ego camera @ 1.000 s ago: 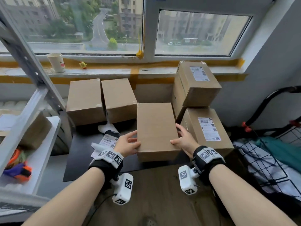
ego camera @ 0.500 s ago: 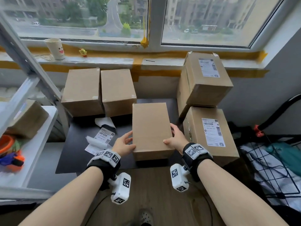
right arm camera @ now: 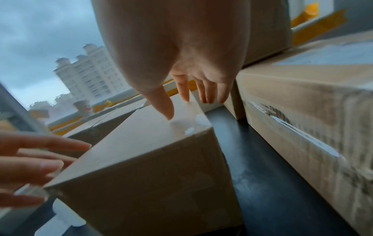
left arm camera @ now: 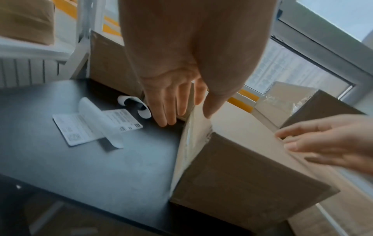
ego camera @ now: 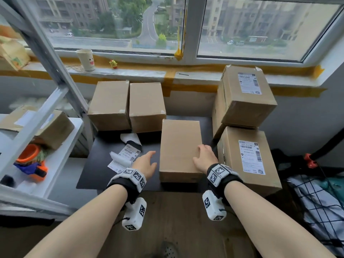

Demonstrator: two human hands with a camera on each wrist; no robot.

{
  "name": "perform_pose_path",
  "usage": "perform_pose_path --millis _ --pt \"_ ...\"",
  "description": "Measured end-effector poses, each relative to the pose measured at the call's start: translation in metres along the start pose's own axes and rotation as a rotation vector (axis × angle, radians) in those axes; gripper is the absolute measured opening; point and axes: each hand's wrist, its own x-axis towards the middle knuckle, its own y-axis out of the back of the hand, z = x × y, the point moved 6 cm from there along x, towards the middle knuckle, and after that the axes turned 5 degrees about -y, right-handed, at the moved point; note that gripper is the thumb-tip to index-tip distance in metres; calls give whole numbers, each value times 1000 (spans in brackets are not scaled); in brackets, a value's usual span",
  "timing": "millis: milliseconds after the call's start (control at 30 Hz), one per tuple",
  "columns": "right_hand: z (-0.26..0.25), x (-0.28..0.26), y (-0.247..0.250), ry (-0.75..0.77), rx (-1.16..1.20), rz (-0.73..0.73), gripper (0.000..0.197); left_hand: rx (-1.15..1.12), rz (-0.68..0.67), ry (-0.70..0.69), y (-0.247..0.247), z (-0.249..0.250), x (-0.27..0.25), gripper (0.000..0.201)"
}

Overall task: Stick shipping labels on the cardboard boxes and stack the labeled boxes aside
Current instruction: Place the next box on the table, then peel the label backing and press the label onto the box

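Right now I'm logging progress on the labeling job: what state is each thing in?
Middle box: unlabeled, flat on black table.
Two back boxes: unlabeled, side by side.
Right boxes: labeled, stacked.
Loose labels: on table, curling.
Left hand: open, beside middle box.
Right hand: open, on its right edge.
Paper cup: upright on sill.

Matt brown cardboard box (ego camera: 180, 146) with glossy clear tape, on a smooth black table (ego camera: 104, 161), beside paper labels (ego camera: 128, 153)

Black table (ego camera: 104, 175), three plain cardboard boxes (ego camera: 180, 146) on it, loose shipping labels (ego camera: 128, 153), perhaps curled backing paper (ego camera: 130, 138)
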Motion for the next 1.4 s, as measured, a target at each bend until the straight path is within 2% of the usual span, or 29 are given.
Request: perform_pose_path --millis 100,200,333,633,933,1200,1400 --pt "-28 -6 -1 140 -182 79 39 131 17 13 16 -11 -13 49" --pt "-61 -11 -10 257 -253 123 36 213 64 54 37 -31 -25 47" --pt "-104 -14 -40 350 -333 58 33 265 57 135 54 -67 -37 43" --pt "-189 -39 -125 482 -454 -55 32 298 -13 176 67 -149 -59 39" --pt "-212 -41 -224 448 -377 -260 30 160 -92 100 45 -198 -38 50" --pt "-204 -9 -251 408 -295 -181 35 126 -50 -1 33 -217 -6 54" --pt "-198 4 -255 387 -283 -175 38 118 -120 -37 18 -219 5 54"
